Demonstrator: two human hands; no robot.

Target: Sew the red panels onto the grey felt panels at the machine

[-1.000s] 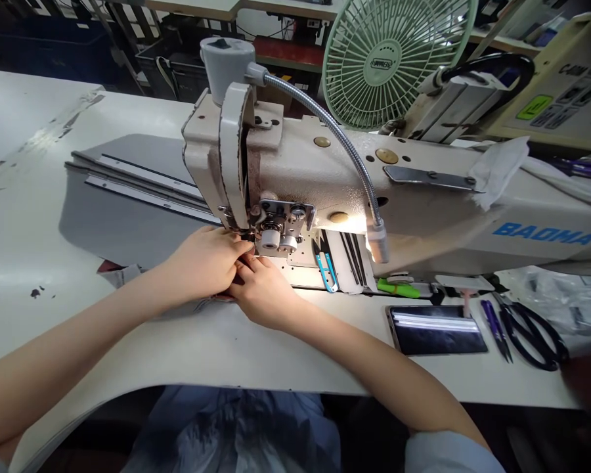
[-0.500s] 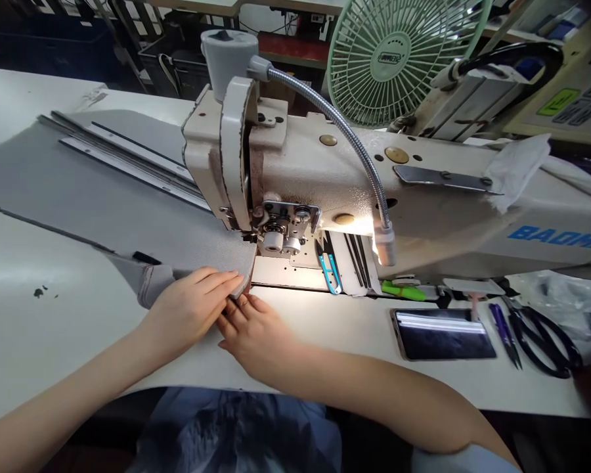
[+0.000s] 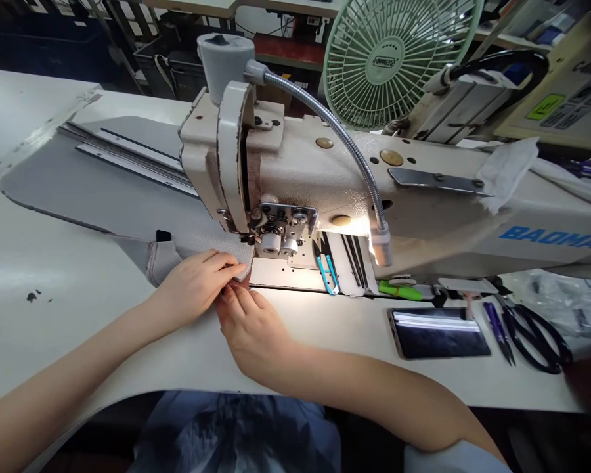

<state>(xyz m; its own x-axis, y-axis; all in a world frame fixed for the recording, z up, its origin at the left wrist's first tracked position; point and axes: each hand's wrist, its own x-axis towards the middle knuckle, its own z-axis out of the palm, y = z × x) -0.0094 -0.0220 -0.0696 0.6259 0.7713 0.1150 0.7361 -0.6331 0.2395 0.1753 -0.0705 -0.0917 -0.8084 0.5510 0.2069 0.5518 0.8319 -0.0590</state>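
A cream industrial sewing machine (image 3: 325, 177) stands on the white table (image 3: 39, 263). A large grey fabric panel (image 3: 93, 190) lies to its left and runs under the needle area. My left hand (image 3: 197, 286) rests flat on the panel's near rounded corner, fingers stretched out and pressed together. My right hand (image 3: 249, 325) lies just below it with its fingertips pinched on the panel's edge, in front of the presser foot (image 3: 249, 240).
A gooseneck lamp (image 3: 381, 246) lights the needle plate. Blue thread snips (image 3: 328, 272) and a green marker (image 3: 398, 289) lie by the machine. A phone (image 3: 438, 334), a purple tool and black scissors (image 3: 536, 335) sit at right. A green fan (image 3: 396, 56) stands behind.
The grey panel was drawn toward me from behind the machine and now lies spread under the needle area. Both hands moved from the presser foot back to the panel's near corner.
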